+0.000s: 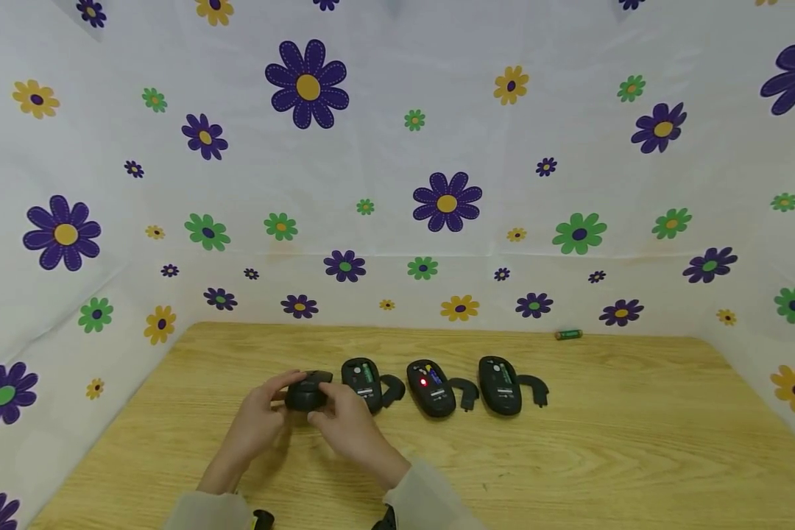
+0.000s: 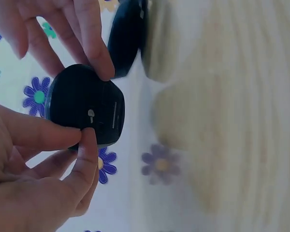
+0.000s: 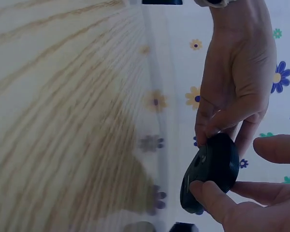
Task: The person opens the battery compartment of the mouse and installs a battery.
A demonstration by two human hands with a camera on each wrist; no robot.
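A black computer mouse is held up off the wooden table between both hands. My left hand grips its left side; in the left wrist view, thumb and fingers pinch its edge close to a small light mark on the dark shell. From the other side my right hand holds it, and the right wrist view shows the right thumb pressed on the face of the mouse. Just right of the hands lies a second mouse, underside up, with a green battery in its open compartment and a curved black cover beside it.
Two more upturned mice lie in the row: one with a red light glowing, the other with a green battery. Each has its curved cover at its right. A loose green battery lies near the flower-patterned cloth.
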